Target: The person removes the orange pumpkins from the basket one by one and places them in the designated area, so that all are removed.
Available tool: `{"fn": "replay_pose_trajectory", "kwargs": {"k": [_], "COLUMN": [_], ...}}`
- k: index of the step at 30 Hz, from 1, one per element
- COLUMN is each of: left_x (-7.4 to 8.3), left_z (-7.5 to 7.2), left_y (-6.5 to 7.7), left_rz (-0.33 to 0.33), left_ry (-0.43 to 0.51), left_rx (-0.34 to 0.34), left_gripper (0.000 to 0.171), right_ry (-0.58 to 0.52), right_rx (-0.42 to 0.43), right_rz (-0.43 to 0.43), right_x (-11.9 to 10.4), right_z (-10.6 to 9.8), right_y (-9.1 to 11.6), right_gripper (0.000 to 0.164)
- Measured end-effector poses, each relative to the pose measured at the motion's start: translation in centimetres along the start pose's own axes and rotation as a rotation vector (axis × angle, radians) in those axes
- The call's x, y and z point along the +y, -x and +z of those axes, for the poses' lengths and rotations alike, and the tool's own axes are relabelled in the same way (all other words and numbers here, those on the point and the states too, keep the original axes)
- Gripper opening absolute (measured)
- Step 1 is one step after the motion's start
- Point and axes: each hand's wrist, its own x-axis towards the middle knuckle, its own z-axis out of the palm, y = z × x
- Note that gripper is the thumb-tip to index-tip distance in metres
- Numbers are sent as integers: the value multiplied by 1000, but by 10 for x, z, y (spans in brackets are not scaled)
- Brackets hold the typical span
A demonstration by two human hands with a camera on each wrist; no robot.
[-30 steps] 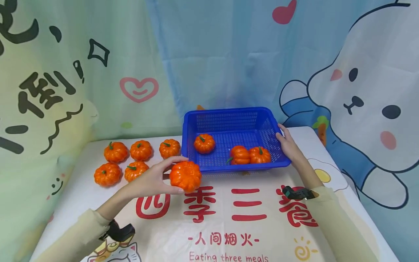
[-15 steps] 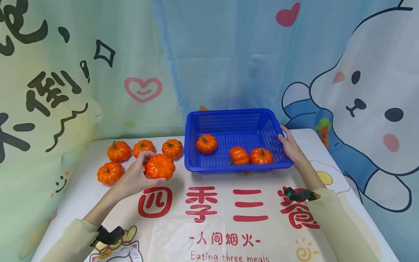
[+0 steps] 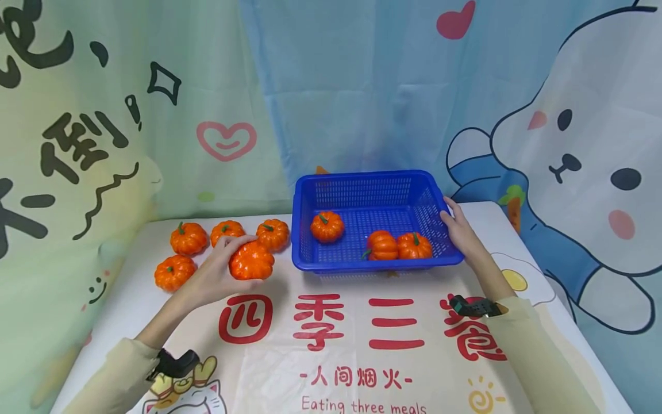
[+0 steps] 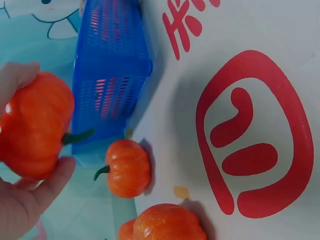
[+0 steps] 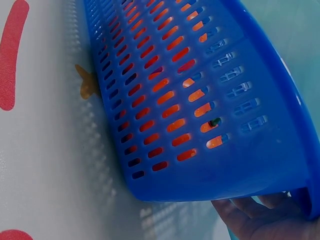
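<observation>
A pumpkin (image 3: 251, 261) sits pinched between the left hand's (image 3: 216, 275) thumb and fingers, stem pointing away from the head camera, left of the blue basket (image 3: 331, 268). The right hand (image 3: 459, 228) grips the basket's right rim; three pumpkins (image 3: 327, 227) lie inside.

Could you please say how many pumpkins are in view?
9: three pumpkins in the blue basket, one in the left hand, five on the table left of the basket, one hidden in the head view but visible from the left wrist.
</observation>
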Motion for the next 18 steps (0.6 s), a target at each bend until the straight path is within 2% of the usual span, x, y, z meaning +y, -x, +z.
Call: {"fn": "replay_pose_trajectory", "kwargs": {"k": [5, 11, 14, 18], "left_x": [0, -2, -4, -5], "left_z": [1, -1, -2, -3], "left_y": [-1, -1, -1, -3], "left_rz": [-32, -72, -64, -18], "left_ry": [48, 49, 40, 1], "left_rx": [-2, -2, -5, -4], "left_gripper": [81, 78, 76, 80], "right_ry": [-4, 6, 11, 6], "right_rx": [-1, -1, -2, -4], "right_rz": [-1, 20, 35, 36], "right_x": [1, 2, 3, 4], "right_z": [0, 0, 0, 0], "right_y": [0, -2, -4, -4], "right_gripper": [62, 61, 61, 60]}}
